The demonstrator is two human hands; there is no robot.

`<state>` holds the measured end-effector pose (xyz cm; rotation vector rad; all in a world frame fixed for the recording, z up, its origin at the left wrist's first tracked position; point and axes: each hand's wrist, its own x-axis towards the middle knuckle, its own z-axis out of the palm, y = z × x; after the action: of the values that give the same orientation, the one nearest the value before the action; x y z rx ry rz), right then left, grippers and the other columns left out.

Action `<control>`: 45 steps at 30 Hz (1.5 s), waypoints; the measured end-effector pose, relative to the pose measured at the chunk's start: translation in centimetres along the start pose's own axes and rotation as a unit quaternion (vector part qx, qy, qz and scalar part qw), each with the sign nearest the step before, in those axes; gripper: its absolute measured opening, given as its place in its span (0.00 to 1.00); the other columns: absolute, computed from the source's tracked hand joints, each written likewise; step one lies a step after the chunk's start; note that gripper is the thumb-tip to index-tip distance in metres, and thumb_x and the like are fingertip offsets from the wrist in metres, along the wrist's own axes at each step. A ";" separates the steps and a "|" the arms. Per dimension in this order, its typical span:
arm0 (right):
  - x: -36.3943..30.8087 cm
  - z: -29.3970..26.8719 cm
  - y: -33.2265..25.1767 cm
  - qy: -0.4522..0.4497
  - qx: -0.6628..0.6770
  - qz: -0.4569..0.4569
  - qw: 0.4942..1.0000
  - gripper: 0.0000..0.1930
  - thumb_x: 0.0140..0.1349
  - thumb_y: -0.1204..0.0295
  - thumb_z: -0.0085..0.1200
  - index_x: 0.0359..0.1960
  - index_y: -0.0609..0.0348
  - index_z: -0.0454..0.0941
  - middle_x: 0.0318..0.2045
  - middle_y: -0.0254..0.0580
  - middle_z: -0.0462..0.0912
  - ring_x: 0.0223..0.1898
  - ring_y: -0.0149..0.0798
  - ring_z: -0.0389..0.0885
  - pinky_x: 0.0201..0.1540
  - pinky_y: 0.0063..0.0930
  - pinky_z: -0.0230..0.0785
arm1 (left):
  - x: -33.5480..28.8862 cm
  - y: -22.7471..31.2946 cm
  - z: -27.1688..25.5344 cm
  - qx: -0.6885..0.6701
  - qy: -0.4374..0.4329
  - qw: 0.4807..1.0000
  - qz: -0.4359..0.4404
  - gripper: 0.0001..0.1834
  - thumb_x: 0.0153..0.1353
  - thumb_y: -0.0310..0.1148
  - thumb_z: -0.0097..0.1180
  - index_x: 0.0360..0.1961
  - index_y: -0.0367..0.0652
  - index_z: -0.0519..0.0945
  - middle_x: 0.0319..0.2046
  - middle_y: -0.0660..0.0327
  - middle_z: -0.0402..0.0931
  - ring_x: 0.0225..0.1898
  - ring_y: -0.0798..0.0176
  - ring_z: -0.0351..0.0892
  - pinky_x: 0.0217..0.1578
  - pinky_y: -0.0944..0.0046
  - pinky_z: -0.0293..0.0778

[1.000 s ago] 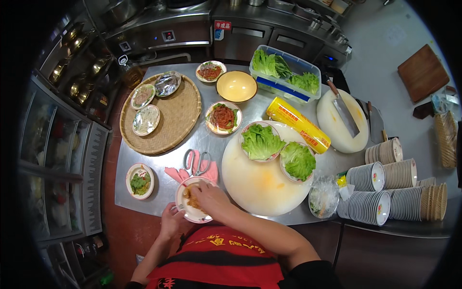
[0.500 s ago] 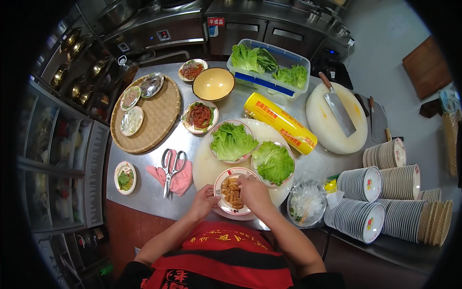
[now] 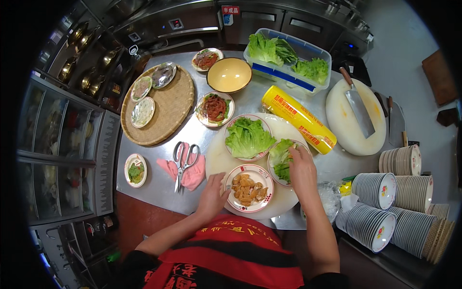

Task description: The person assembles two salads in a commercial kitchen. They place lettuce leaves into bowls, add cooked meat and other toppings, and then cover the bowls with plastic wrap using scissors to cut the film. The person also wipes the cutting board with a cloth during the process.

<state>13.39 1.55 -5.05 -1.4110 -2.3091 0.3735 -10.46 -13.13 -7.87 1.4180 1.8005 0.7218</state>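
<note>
your two hands are apart. your left hand (image 3: 211,197), thumb and fingers spread, is at the left rim of the red-patterned plate (image 3: 266,196) of browned, fried-looking pieces (image 3: 247,190), which sits at the near side of the round white chopping board (image 3: 288,196). your right hand (image 3: 302,168) reaches onto the lettuce (image 3: 280,155) on the plate to the right; you can't tell whether its fingers are closed on a leaf. another lettuce-filled plate (image 3: 268,126) lies farther off, while scissors (image 3: 180,169) rest on a pink cloth (image 3: 194,175) to the left.
</note>
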 end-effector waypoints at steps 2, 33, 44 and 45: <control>-1.4 -0.5 -2.6 -0.084 0.053 0.007 0.995 0.22 0.47 0.81 0.57 0.47 0.61 0.73 0.44 0.53 0.75 0.45 0.55 0.75 0.47 0.40 0.70 | 1.2 0.9 -0.9 0.091 -0.009 0.988 0.126 0.21 0.55 0.23 0.54 0.52 0.39 0.69 0.44 0.51 0.71 0.45 0.51 0.74 0.44 0.56 0.73; -0.6 -1.4 4.4 -0.072 0.376 0.321 0.866 0.10 0.55 0.80 0.52 0.40 0.63 0.75 0.30 0.41 0.80 0.27 0.28 0.78 0.26 0.23 0.72 | 14.8 8.9 7.3 0.096 -0.113 0.975 0.167 0.12 0.56 0.29 0.56 0.41 0.39 0.74 0.34 0.51 0.77 0.33 0.47 0.78 0.34 0.56 0.75; 0.6 -0.9 3.1 0.032 0.036 0.176 0.983 0.09 0.54 0.77 0.55 0.37 0.62 0.78 0.32 0.53 0.79 0.32 0.55 0.80 0.35 0.43 0.72 | 17.3 10.8 7.8 0.149 -0.093 0.929 0.327 0.08 0.53 0.28 0.56 0.35 0.40 0.76 0.36 0.55 0.67 0.39 0.50 0.73 0.36 0.55 0.72; 0.9 -0.7 3.3 0.026 0.028 0.163 0.986 0.08 0.55 0.77 0.54 0.37 0.62 0.77 0.31 0.53 0.78 0.31 0.55 0.79 0.34 0.43 0.72 | 17.8 10.9 7.8 0.160 -0.100 0.922 0.338 0.07 0.52 0.28 0.57 0.34 0.40 0.76 0.36 0.56 0.67 0.40 0.51 0.72 0.36 0.55 0.72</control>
<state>15.91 3.82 -5.69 -1.7507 -2.0094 0.4852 -0.27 6.73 -7.33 2.2937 1.2897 0.5910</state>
